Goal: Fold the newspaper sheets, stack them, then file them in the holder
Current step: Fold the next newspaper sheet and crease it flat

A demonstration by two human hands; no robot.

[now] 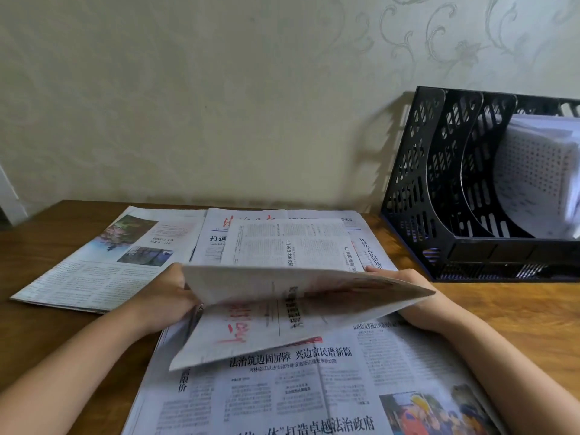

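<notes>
A folded newspaper sheet [282,302] is lifted above the table, its far edge raised and its near edge drooping. My left hand [169,293] grips its left side and my right hand [405,287] grips its right side. Beneath it lies an open newspaper [298,387] with large black headlines. Behind it a smaller folded sheet [288,243] rests on another flat newspaper [216,233]. The black mesh file holder [439,196] stands at the back right, with white papers [539,180] in its right slot.
Another newspaper [94,262] with colour photos lies flat at the left. The wooden table [518,309] shows bare wood at the right and at the left near edge. A pale wall rises right behind the table.
</notes>
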